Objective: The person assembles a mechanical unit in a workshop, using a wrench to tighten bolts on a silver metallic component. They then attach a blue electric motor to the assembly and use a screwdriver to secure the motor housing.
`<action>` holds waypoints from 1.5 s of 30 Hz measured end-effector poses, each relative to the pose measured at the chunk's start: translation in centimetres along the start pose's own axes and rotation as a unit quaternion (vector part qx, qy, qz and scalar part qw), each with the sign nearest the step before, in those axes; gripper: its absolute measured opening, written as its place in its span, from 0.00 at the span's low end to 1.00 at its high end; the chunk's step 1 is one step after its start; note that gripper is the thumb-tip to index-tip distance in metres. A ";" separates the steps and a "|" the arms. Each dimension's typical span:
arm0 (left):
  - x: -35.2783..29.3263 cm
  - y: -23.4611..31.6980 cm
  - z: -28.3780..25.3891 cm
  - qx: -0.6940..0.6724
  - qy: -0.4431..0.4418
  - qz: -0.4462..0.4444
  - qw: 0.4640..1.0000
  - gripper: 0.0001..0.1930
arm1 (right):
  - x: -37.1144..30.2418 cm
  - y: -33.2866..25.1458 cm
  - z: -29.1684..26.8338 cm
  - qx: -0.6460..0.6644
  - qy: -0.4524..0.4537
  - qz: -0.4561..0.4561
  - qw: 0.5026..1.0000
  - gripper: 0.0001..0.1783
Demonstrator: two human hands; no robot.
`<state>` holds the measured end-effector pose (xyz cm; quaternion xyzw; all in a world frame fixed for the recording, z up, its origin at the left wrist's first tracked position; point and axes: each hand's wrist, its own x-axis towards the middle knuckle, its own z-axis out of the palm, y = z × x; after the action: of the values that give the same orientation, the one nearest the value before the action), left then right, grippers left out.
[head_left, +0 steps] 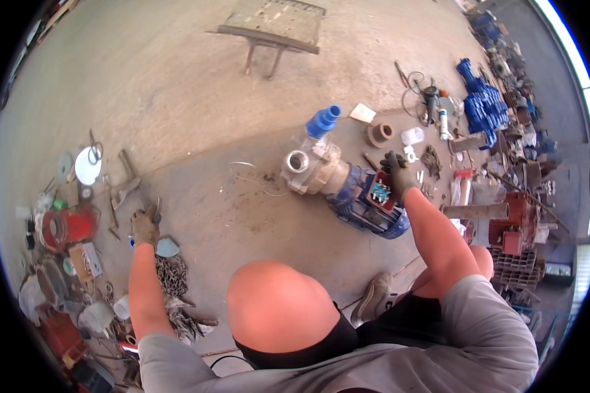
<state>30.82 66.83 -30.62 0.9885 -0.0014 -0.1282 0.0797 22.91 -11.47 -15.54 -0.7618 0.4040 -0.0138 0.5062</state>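
Note:
My left hand (145,226), in a brown work glove, is down at the floor on the left among hand tools. Its fingers are curled, and a thin dark tip sticks out past them; what it belongs to is unclear. Just beyond lies a hammer (130,177). My right hand (400,173), also gloved, has its fingers stretched out at the edge of an uncovered red terminal box (381,190) with blue-green parts inside. This box sits on a blue electric motor (354,196), joined to a grey pump (318,167) with a blue pipe fitting (323,122) on top.
A chain (171,275) heaps near my left forearm, with a red housing (72,228) and a white disc (88,166) farther left. At right are a rusty bushing (379,135), an angle grinder (431,98) and blue castings (484,105). A metal cart (269,26) stands far ahead.

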 end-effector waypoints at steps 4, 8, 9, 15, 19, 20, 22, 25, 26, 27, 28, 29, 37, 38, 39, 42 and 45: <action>-1.6 0.0 -5.2 -0.179 0.091 -0.022 0.979 0.21 | -3.2 -0.4 -0.8 -0.037 0.149 -0.138 0.978 0.24; -6.4 6.6 -20.9 -0.437 0.046 -0.110 0.891 0.23 | -16.2 -3.0 -4.8 -0.207 -0.031 -0.340 0.917 0.16; -7.7 7.5 -23.5 -0.457 0.081 -0.085 0.882 0.23 | -19.3 -2.8 -5.7 -0.285 -0.119 -0.328 0.893 0.14; -11.5 21.7 -37.7 -0.368 0.060 0.004 0.928 0.20 | -27.3 8.1 -0.6 -0.469 -0.450 0.022 0.759 0.33; -13.6 36.1 -40.4 -0.403 0.065 0.119 0.905 0.21 | -24.0 -3.1 -4.2 -0.464 -0.592 0.015 0.659 0.50; -13.8 39.8 -40.7 -0.422 0.083 0.165 0.888 0.20 | -22.0 -5.4 -6.3 -0.413 -0.605 0.011 0.680 0.51; -13.5 47.3 -38.7 -0.544 0.098 0.165 0.817 0.31 | -17.6 -11.0 -11.1 -0.335 -0.596 -0.002 0.730 0.52; -12.8 55.5 -38.2 -0.763 -0.176 0.073 0.617 0.27 | -13.0 -12.9 -15.9 0.021 -0.476 -0.127 0.870 0.44; -11.9 58.4 -36.0 -0.788 -0.246 0.080 0.559 0.28 | -11.0 -13.3 -16.6 0.219 -0.440 -0.090 0.866 0.40; -12.4 63.0 -33.6 -0.816 -0.242 0.040 0.523 0.29 | -8.6 -13.9 -17.3 0.409 -0.387 -0.043 0.825 0.37; -12.9 66.9 -29.9 -0.814 -0.229 0.057 0.531 0.29 | -6.5 -14.0 -18.4 0.500 -0.371 -0.105 0.775 0.34; -13.7 70.0 -27.0 -0.806 -0.224 0.039 0.547 0.30 | -4.6 -14.1 -19.4 0.589 -0.355 -0.165 0.707 0.30; -17.9 79.7 -8.8 -0.528 0.002 -0.023 0.849 0.29 | 9.6 -15.5 -16.0 0.504 -0.309 0.018 0.806 0.23; -18.0 79.0 -8.7 -0.471 0.006 -0.015 0.882 0.27 | 10.9 -15.7 -14.3 0.441 -0.318 0.034 0.839 0.23; -17.1 78.3 -9.1 -0.413 0.017 0.002 0.911 0.26 | 12.6 -16.4 -12.5 0.379 -0.324 0.038 0.866 0.23; -15.2 72.4 -5.4 -0.403 0.284 -0.070 0.867 0.22 | 13.9 -19.0 -5.5 0.235 -0.381 0.080 0.891 0.25; -12.8 69.6 -4.2 -0.471 0.131 -0.209 0.847 0.24 | 14.6 -17.8 -0.1 0.107 -0.399 0.091 0.906 0.25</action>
<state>20.76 -0.90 -12.40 0.8164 0.2766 0.0038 0.5069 43.44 -17.84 -7.20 -0.6049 0.2317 0.2945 0.7027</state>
